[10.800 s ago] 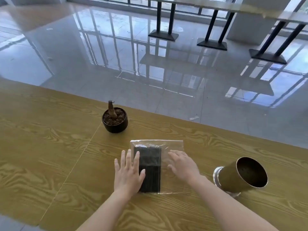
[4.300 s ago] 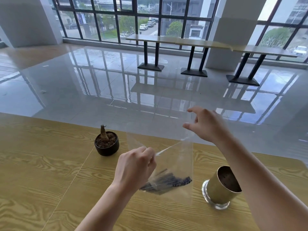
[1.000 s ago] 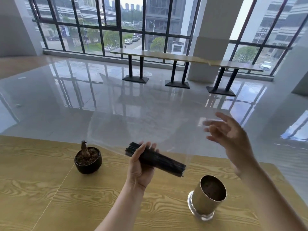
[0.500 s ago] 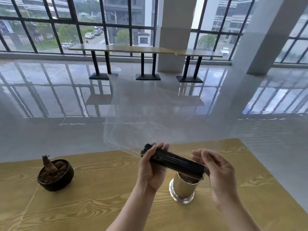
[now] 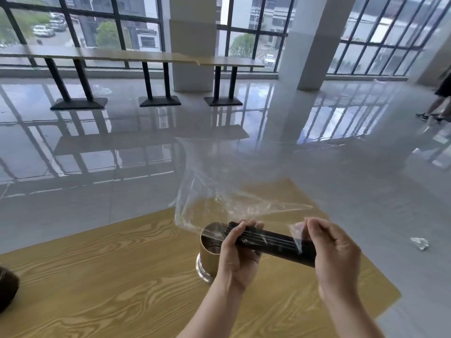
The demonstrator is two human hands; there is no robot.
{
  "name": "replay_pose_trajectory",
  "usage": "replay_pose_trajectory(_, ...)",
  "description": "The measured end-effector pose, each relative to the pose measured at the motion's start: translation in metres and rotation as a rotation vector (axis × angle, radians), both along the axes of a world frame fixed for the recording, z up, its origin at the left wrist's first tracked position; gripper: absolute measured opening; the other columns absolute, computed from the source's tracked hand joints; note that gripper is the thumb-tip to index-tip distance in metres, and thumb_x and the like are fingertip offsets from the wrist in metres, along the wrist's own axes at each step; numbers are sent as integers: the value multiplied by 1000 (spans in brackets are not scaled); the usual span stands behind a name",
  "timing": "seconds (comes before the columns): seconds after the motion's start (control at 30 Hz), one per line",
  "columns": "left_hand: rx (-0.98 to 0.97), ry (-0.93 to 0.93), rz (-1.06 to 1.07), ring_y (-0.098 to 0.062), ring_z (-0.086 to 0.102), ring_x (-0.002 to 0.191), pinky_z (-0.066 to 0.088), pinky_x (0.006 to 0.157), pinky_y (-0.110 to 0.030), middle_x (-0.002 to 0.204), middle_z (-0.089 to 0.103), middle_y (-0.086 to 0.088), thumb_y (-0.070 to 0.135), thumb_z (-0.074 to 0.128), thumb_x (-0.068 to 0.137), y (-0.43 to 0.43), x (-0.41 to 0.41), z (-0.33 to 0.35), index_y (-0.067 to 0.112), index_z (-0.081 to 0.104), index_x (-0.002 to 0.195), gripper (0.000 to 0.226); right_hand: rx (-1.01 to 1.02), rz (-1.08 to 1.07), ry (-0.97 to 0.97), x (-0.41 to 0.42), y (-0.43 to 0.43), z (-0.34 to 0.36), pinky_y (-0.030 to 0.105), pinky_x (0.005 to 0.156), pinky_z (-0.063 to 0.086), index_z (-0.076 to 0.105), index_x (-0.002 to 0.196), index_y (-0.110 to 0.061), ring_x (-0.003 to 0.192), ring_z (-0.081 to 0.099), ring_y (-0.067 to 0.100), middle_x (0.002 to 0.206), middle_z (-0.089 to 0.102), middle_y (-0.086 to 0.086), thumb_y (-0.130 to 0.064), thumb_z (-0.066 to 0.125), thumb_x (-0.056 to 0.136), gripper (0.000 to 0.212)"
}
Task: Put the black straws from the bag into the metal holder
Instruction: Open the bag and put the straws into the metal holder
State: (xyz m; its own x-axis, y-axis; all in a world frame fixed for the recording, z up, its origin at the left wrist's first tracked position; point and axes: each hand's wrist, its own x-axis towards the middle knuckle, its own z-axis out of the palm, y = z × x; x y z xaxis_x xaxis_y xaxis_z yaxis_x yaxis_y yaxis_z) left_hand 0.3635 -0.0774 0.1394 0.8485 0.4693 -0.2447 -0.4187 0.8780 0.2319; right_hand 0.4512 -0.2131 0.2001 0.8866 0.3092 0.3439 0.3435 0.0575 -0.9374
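Left hand (image 5: 240, 256) and right hand (image 5: 338, 254) grip the black plastic straw bundle (image 5: 271, 242), evidently steadying it by the gold cylindrical metal holder (image 5: 209, 254).

**Two things on my table**

The table (image 5: 109, 276) in front of me is yellow-brown wood grain and fills the lower part of the frame. Its far edge climbs from the left side towards the centre, and its right edge falls away to the lower right. The holder (image 5: 210, 256) stands upright on it just below the centre of the frame, a brassy cylinder on a silvery foot with its mouth open to the top. A dark pot (image 5: 7, 289) sits at the far left edge, cut off by the frame, well apart from the holder.
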Motion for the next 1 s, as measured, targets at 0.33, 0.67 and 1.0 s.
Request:
replay_pose_trajectory(0.33,-1,1,-81,-26,71,100,54,84,-36,99,75,-13,15,75,81,-42,45,-4,7,74,91,12,-64,-100,-112,50,-38,4,12,70,54,76,94,-30,75,71,5,83,77,-11,-63,64,85,37)
replay_pose_trajectory(0.67,-85,25,-110,-25,73,83,55,79,-40,90,76,-12,17,80,75,-56,59,-6,12,71,86,15,-269,-41,-260,59,-33,35,5,68,49,73,90,-30,75,71,-3,81,75,-21,-30,66,96,10)
replay_pose_trajectory(1.0,-168,-76,10,-23,75,77,57,80,-39,90,78,-12,30,68,86,-38,54,-5,10,74,88,20,-500,51,-447,45,27,81,37,69,60,74,89,-27,69,70,-1,72,74,-18,-34,65,93,12)
